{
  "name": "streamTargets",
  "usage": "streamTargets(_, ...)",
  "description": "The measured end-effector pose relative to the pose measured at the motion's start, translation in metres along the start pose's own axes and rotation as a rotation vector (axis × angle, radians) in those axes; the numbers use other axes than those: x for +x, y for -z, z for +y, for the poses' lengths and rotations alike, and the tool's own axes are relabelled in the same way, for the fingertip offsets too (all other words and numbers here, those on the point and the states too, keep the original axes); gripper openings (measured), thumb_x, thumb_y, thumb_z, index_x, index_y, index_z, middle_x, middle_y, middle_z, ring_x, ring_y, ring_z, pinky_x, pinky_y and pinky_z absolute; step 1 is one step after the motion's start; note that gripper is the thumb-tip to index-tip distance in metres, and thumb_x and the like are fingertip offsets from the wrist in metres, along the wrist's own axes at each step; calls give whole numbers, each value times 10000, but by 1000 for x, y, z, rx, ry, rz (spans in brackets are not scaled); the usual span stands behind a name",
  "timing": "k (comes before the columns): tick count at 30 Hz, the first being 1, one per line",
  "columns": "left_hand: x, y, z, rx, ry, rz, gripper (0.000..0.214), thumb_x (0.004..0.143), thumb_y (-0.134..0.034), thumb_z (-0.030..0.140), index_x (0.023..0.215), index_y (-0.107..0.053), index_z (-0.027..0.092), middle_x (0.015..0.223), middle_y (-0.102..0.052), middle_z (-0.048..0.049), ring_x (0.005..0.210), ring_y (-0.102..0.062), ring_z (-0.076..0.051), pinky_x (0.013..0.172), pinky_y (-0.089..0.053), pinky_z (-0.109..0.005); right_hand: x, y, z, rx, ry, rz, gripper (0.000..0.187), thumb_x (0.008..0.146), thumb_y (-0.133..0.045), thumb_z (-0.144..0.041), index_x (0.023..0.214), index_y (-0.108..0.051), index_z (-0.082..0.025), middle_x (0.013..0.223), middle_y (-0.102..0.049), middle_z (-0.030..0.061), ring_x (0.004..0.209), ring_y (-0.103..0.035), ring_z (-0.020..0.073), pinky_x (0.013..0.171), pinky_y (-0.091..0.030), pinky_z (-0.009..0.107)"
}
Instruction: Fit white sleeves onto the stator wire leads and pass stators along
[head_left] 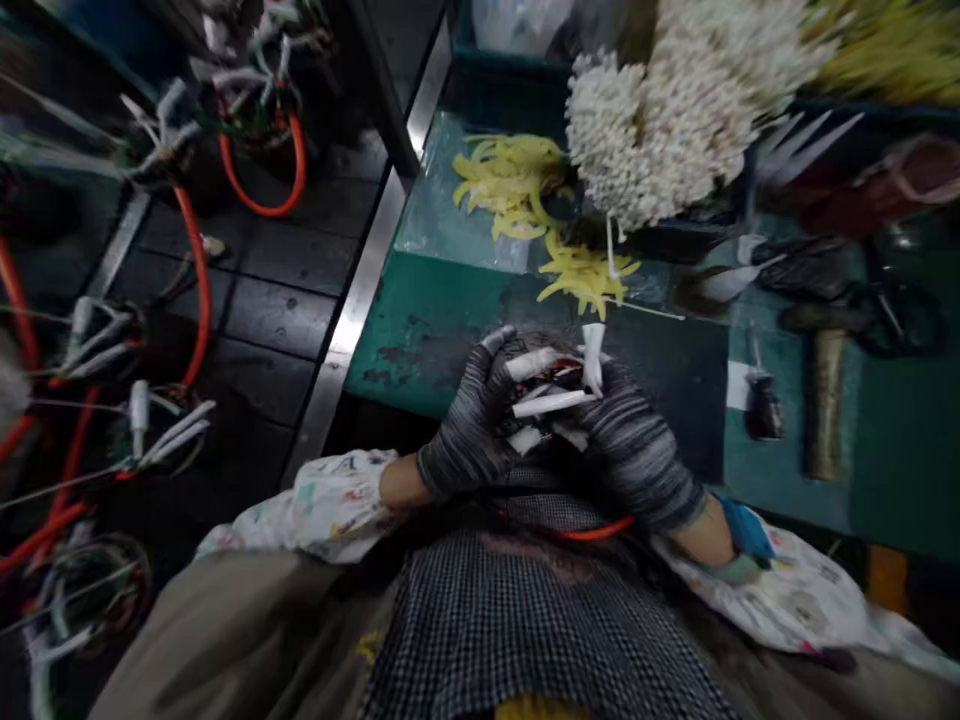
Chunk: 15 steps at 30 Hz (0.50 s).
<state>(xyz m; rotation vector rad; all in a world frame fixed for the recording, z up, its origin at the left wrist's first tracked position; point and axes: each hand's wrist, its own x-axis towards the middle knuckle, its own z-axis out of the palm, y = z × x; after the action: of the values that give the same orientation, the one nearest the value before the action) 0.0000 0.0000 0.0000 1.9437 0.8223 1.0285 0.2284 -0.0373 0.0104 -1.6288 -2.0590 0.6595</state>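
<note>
Both my hands wear dark grey knit gloves and meet at the near edge of a green workbench point(427, 320). My left hand point(472, 420) curls around a small dark bundle with white tubes point(551, 400) sticking out of it. My right hand point(637, 450) closes on the same bundle from the right, fingers pressed to the white tubes. An orange wire point(592, 532) runs under my wrists across my checked apron.
A big bunch of white-tipped sticks point(675, 110) stands at the back. Yellow strips point(517, 185) lie scattered on the bench. A hammer point(825, 400) and dark tools lie at the right. On the left, a black conveyor carries wire assemblies with orange cables point(199, 270).
</note>
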Motion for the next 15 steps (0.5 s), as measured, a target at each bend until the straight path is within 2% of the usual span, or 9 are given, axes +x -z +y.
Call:
streamTargets(3,17,20,-27,1,22,-110,932,959,-850,539,1731,-371,332,1694,-493,-164,1635,-461,-399,1368,-423,-662,32,8,14,120,226,-94,349,1082,-656,-370,1377,-820,-281,1519,-711,116,1334,-696,356,1177,-601,555)
streamTargets(6,33,38,-48,20,52,-230,1055,914,-868,620,1756,-310,314,1632,-576,-181,1484,-624,-392,1234,-574,-644,56,9,28,212,358,-102,313,1107,-625,-393,1327,-834,-315,1493,-732,79,1370,-656,346,1213,-558,584)
streamTargets(7,36,42,-51,63,49,-231,1073,907,-866,638,1758,-306,299,1608,-603,-187,1443,-654,-394,1188,-605,-638,61,6,32,231,374,-89,313,1116,-614,-413,1320,-833,-323,1459,-748,77,1342,-664,339,1199,-562,586)
streamTargets(9,40,49,-52,254,-1,-126,1067,895,-862,663,1738,-360,245,1576,-625,-214,1402,-667,-415,1136,-618,-637,69,-4,38,256,381,-43,315,1127,-600,-449,1315,-827,-341,1342,-788,75,1239,-696,317,1140,-594,558)
streamTargets(11,40,53,-42,500,-112,-50,840,945,-829,607,1631,-526,226,1467,-695,-188,1310,-700,-383,1079,-626,-586,73,-16,42,300,346,68,299,1129,-595,-458,1295,-815,-341,1217,-804,67,1140,-719,289,1074,-624,513)
streamTargets(12,39,53,-35,604,-178,-81,638,993,-793,533,1532,-622,237,1368,-748,-147,1223,-727,-339,1029,-635,-535,73,-21,43,329,316,138,285,1132,-587,-447,1285,-798,-333,1172,-802,61,1098,-729,273,1035,-638,489)
streamTargets(14,38,52,-18,740,-277,-252,269,1061,-709,347,1312,-743,255,1168,-810,-66,1067,-752,-263,944,-634,-447,72,-26,46,381,262,261,253,1130,-585,-421,1299,-734,-309,1145,-787,53,1033,-743,247,958,-659,453)
streamTargets(15,39,50,-10,786,-306,-327,191,1076,-668,275,1238,-766,254,1110,-822,-44,1030,-758,-244,920,-633,-424,71,-25,47,383,231,327,250,1125,-591,-414,1321,-696,-300,1133,-778,50,981,-746,234,906,-666,435)
